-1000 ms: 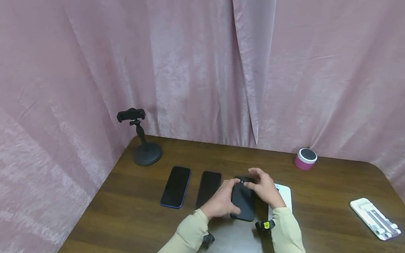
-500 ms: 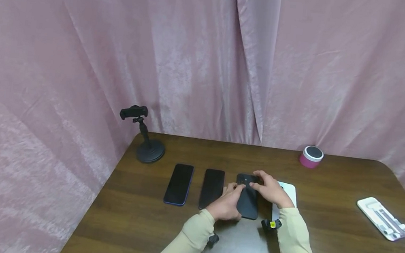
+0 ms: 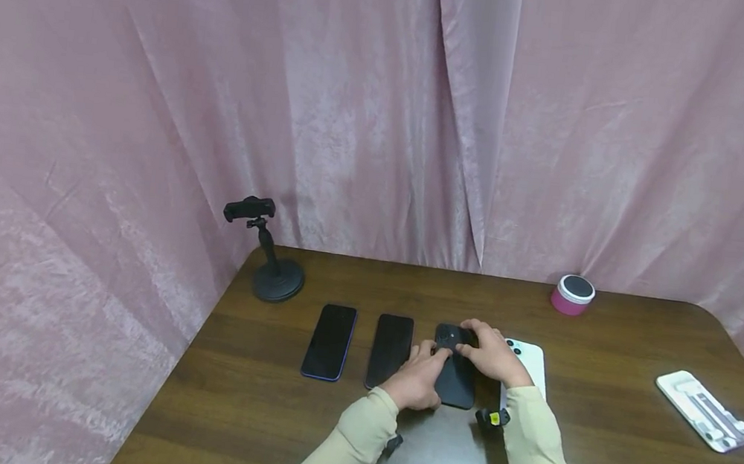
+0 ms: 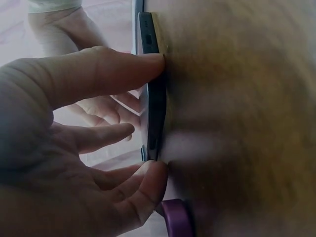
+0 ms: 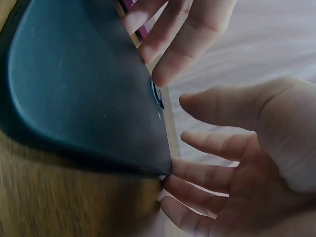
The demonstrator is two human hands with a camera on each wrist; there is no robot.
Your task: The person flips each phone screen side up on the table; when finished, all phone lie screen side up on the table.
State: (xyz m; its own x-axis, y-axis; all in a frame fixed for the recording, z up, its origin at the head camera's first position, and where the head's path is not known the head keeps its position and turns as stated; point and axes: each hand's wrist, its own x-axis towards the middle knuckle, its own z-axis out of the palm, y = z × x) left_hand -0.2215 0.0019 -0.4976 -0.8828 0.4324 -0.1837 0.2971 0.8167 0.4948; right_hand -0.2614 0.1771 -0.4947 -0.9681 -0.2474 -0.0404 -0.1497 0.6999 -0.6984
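Note:
A dark smartphone [image 3: 456, 386] lies flat on the table, back up, with its camera end farthest from the person. My left hand [image 3: 415, 384] is at its left long side. In the left wrist view, the thumb and bent fingertips [image 4: 157, 175] touch the phone's edge, apart from each other. At the far end my right hand [image 3: 493, 356] has its fingertips by the corner. Its thumb [image 5: 217, 104] is raised off the phone in the right wrist view. A white phone [image 3: 532, 358] is partly hidden under the right wrist.
Left of the hands lie a black-screened phone [image 3: 391, 342] and another with a blue edge [image 3: 329, 341]. A black phone stand [image 3: 277, 280] is at the back left. A pink jar [image 3: 570, 303] stands at the back right, and a white flat item [image 3: 704, 412] lies far right.
Both hands have come slightly nearer the person relative to the dark phone, the left fingers now farther over its left side. The phone stays flat. The head view has shifted a little.

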